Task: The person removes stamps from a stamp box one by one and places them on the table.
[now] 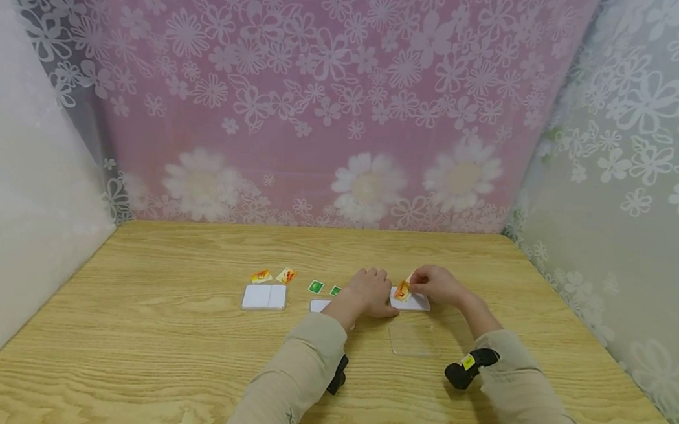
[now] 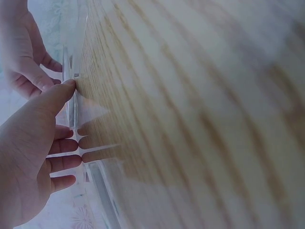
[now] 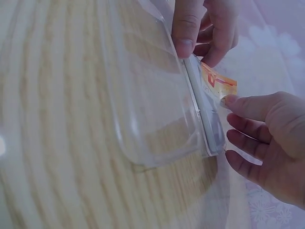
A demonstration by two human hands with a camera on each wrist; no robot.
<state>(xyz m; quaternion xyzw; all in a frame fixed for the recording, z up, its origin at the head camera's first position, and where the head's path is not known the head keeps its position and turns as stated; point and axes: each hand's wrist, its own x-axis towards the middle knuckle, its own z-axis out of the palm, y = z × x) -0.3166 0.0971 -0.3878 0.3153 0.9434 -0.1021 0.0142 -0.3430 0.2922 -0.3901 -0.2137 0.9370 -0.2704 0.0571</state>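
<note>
My right hand [image 1: 439, 285] pinches a small orange-and-yellow printed paper piece [image 1: 403, 291] between thumb and fingertips, over the white flat case [image 1: 418, 303]. In the right wrist view, the paper [image 3: 220, 82] stands tilted along the case's upper face, its lower end close to that surface. My left hand [image 1: 372, 292] grips the left end of the same case, thumb [image 3: 185, 45] on the near edge and fingers on the far side. Nearest the person lies a clear plastic lid [image 1: 414, 341], apart from the case.
Left of the hands lie a white flat case [image 1: 263, 297] and another white case [image 1: 319, 306] partly covered by the left arm. Behind them are two orange-yellow paper pieces [image 1: 261, 276] and two green squares [image 1: 315, 287]. Flowered curtains [image 1: 322, 107] border the wooden table [image 1: 161, 357].
</note>
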